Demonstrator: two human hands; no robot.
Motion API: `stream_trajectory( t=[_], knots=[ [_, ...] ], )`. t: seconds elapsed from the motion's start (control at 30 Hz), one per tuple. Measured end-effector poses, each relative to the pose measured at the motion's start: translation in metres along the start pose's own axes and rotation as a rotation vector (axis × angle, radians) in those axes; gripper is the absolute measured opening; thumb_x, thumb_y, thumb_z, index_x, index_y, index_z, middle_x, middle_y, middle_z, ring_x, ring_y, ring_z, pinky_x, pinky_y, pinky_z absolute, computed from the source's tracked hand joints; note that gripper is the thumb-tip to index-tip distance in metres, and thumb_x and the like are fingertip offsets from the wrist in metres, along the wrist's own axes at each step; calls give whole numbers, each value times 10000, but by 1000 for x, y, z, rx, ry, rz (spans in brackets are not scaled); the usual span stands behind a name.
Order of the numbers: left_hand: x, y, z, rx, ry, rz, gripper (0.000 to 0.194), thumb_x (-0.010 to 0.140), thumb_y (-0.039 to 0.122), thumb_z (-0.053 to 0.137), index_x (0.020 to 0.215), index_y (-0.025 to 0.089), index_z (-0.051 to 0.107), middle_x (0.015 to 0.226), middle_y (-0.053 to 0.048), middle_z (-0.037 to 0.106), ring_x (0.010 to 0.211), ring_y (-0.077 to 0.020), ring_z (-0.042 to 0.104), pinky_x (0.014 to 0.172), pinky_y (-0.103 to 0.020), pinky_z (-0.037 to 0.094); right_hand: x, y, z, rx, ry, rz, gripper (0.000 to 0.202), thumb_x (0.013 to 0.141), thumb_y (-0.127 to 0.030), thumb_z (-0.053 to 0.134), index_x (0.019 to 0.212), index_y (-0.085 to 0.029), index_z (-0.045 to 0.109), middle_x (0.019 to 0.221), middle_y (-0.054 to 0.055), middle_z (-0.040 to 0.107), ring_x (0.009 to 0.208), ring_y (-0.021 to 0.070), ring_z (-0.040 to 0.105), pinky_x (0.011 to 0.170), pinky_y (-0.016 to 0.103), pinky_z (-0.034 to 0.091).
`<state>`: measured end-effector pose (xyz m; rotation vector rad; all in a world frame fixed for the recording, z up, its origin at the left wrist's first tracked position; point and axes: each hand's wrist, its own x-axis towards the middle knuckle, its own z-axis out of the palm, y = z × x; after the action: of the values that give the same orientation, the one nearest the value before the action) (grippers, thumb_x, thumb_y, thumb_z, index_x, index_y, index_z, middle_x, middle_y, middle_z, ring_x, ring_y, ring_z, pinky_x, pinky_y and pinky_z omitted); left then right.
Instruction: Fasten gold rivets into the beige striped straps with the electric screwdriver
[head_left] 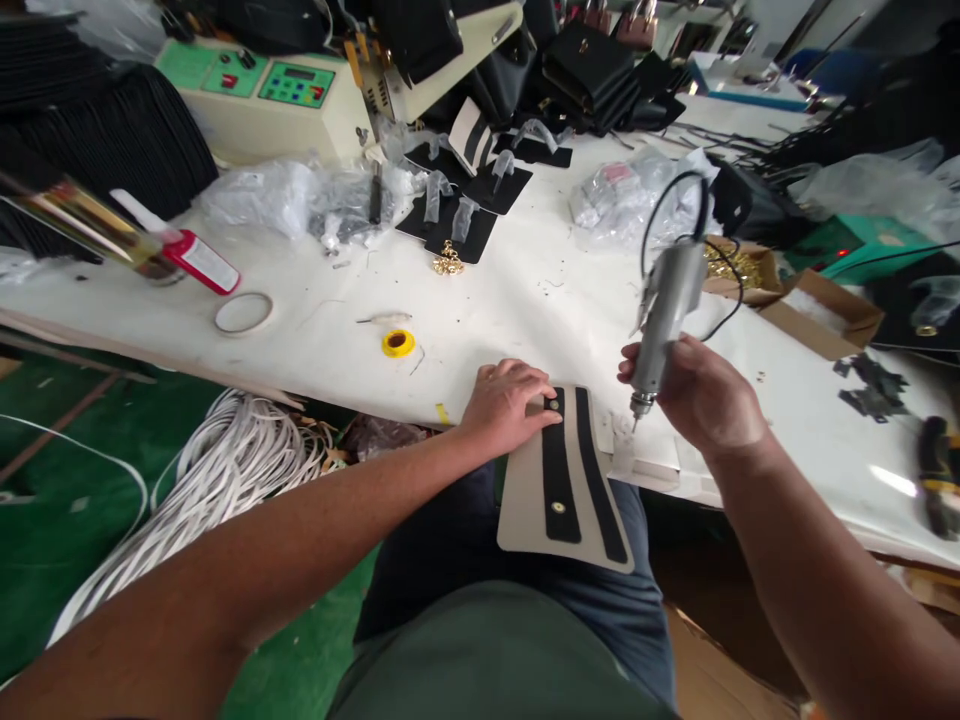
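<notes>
A grey electric tool [664,310] is held by the right hand [705,390], the fingers closed around its body, the tip pointed down. The light panel with black strips [585,485] is placed at the tabletop [517,320] edge, extended over the lap [427,560]. Its upper part is touched by the left hand [514,405]; whether these fingers are clamped on it cannot be told.

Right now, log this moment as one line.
left hand: on beige panel; right hand: gripping power tool, tip down; panel: overhanging table edge
</notes>
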<state>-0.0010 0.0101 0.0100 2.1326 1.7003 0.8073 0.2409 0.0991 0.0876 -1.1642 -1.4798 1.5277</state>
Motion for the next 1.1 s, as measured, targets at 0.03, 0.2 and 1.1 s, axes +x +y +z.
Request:
stream_trajectory(
  t=[0.03,0.2,1.1],
  knots=[
    [0,0,0,-2,1,2,247,855,443,811,1041,298,737,1287,9,736,1277,-267,544,1035,-479,378,-2,-5,11,86,15,-18,351,868,-565,556,1003,-247,623,1012,78,704,903,264,703,858,455,591],
    [1,3,-4,-4,-20,-7,257,865,454,800,1048,288,733,1308,-8,726,1281,-282,540,1028,-478,383,-2,-11,70,186,177,-160,331,830,-527,672,783,-268,469,665,-34,452,572,165,530,607,349,556],
    [0,1,0,2,-5,4,301,861,468,800,1086,287,713,1282,7,729,1284,-290,529,1017,-482,350,14,32,102,74,175,-477,445,840,-485,789,601,-241,504,542,-35,557,458,145,551,447,289,478]
  ],
)
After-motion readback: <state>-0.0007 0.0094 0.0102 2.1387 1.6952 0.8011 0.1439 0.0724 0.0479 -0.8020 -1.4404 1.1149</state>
